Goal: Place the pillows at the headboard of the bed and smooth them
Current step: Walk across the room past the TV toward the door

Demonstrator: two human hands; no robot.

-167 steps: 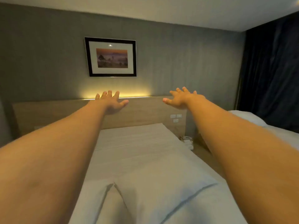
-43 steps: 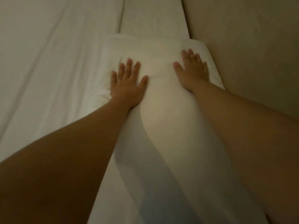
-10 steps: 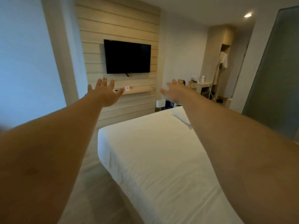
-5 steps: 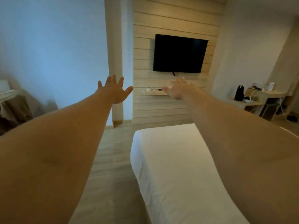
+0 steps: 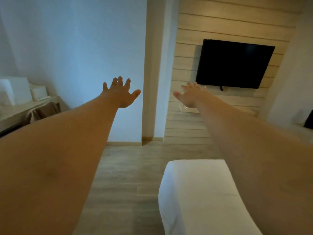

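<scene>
View swung left, television now right, both hands empty

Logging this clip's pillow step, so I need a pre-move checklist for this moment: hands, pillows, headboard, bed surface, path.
1. Left hand free: ok, open, fingers spread, holding nothing.
2. Right hand free: ok, open and empty.
3. Pillows in view: not ok, none visible.
4. Headboard in view: not ok, the camera faces the TV wall, not the headboard.
5. Bed end surface smooth: ok, the visible sheet lies flat.
6. Floor beside the bed clear: ok for the visible part.
</scene>
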